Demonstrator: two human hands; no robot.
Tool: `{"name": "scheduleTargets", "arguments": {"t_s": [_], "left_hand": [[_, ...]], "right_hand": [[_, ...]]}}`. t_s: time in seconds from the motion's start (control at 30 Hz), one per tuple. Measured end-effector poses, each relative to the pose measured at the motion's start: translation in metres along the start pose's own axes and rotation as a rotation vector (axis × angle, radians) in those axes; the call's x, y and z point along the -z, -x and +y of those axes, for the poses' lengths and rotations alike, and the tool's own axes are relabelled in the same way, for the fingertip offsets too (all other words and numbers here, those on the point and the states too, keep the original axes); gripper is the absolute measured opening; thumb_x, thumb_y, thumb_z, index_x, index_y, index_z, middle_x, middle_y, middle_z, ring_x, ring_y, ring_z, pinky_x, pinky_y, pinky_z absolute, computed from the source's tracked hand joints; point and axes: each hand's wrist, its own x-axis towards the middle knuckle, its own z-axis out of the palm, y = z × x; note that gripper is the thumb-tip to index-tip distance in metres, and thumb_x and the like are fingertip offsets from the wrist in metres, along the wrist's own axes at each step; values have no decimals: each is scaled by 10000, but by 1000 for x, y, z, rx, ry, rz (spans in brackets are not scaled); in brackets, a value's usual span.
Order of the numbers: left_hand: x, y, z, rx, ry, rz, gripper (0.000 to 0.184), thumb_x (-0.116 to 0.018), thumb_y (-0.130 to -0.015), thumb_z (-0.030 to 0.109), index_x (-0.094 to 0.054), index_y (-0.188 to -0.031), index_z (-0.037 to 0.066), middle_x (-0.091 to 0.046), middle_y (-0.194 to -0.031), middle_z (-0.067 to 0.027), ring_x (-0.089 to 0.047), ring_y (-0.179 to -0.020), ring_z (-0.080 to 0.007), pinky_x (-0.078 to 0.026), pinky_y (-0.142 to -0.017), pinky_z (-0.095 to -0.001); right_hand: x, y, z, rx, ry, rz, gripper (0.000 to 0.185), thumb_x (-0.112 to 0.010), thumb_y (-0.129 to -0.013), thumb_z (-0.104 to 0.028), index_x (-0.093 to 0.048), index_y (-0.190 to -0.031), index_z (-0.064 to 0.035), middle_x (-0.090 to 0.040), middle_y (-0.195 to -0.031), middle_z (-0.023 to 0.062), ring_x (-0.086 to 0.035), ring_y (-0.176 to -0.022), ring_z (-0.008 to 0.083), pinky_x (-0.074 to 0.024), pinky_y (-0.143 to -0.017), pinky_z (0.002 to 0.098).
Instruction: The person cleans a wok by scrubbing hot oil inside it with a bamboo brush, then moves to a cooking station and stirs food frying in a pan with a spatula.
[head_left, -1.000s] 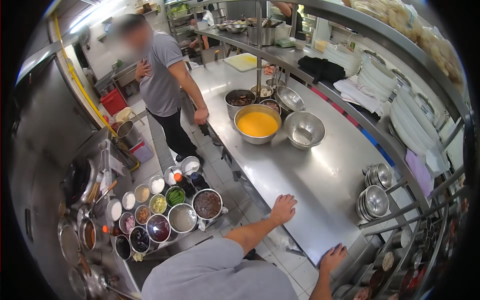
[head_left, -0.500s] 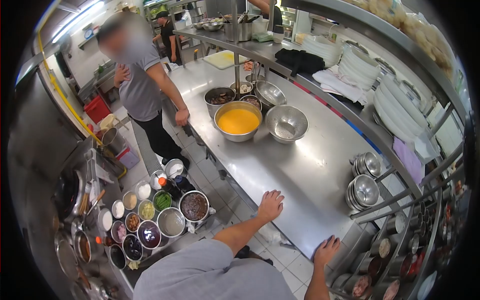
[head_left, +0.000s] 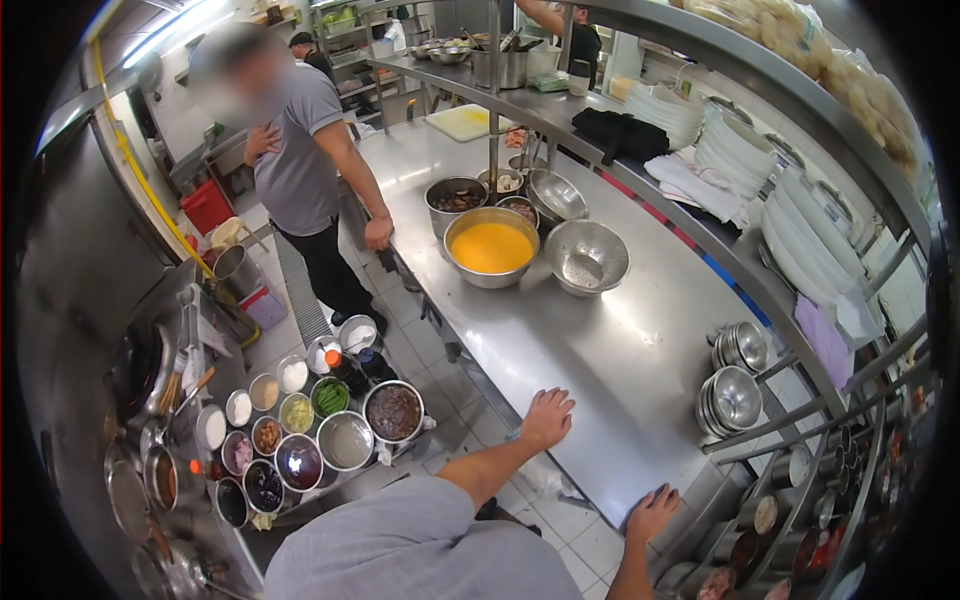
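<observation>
My left hand (head_left: 547,418) lies on the near edge of a long steel table (head_left: 590,350), fingers stretched over the top and holding nothing. At the table's near right corner rests my right hand (head_left: 652,513), its fingers apart on the edge, also without an object. Farther up the table stands a metal bowl of orange liquid (head_left: 491,247). Beside it is a perforated steel colander (head_left: 588,257). Behind these are a pot of dark pieces (head_left: 456,198), a tilted metal bowl (head_left: 558,194) and smaller containers. Stacked metal bowls (head_left: 731,399) sit by the table's right side.
A co-worker in a grey shirt (head_left: 300,150) stands at the table's left side, one hand on its edge. Several pots of ingredients (head_left: 347,441) fill the counter at left. Steel shelving (head_left: 700,225) with white plates (head_left: 815,240) runs along the right. A cutting board (head_left: 465,123) lies at the far end.
The view has shifted slightly, so the table and bowls appear a little farther right. Both my hands stay on the table edge. The co-worker keeps nearly the same pose.
</observation>
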Motion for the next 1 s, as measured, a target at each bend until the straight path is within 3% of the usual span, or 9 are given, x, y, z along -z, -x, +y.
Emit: {"name": "scheduleTargets", "arguments": {"t_s": [0.3,0.63,0.83,0.97,1.0], "left_hand": [[-3,0,0,8,19,19,469,-564,-806,203,-467,-1250,87,-482,-1248,-116,-405,-1222,-277,-285,-1046,-459],[-1,-5,1,-22,21,30,435,-565,-793,198,-509,-1206,74,-514,-1189,-112,-430,-1189,-272,-305,-1025,-450],[-26,-2,-6,-117,12,74,318,-526,-794,112,-586,-1090,13,-534,-1147,-211,-451,-1137,-356,-325,-993,-471],[-12,1,22,-128,89,113,295,-540,-751,66,-589,-1036,6,-529,-1170,-214,-459,-1113,-381,-345,-961,-477],[-13,1,25,-126,45,105,300,-553,-763,97,-587,-1055,38,-539,-1166,-173,-453,-1135,-350,-316,-993,-456]], "right_hand": [[1,0,1,-2,-11,-1,421,-519,-874,-148,-465,-1272,-21,-388,-1339,226,-354,-1242,402,-317,-1026,469],[-4,-3,7,-17,-31,18,427,-549,-828,-141,-505,-1235,-18,-405,-1326,232,-374,-1229,401,-316,-1030,471],[-4,-9,10,-46,-50,105,361,-532,-788,-88,-563,-1141,-19,-506,-1193,277,-461,-1140,420,-400,-956,478],[9,-1,21,-126,-74,62,392,-555,-816,-179,-533,-1195,-81,-465,-1261,209,-406,-1229,365,-439,-913,477],[16,1,27,-178,-54,99,392,-555,-816,-179,-533,-1195,-81,-465,-1261,209,-406,-1229,365,-439,-913,477]]}}
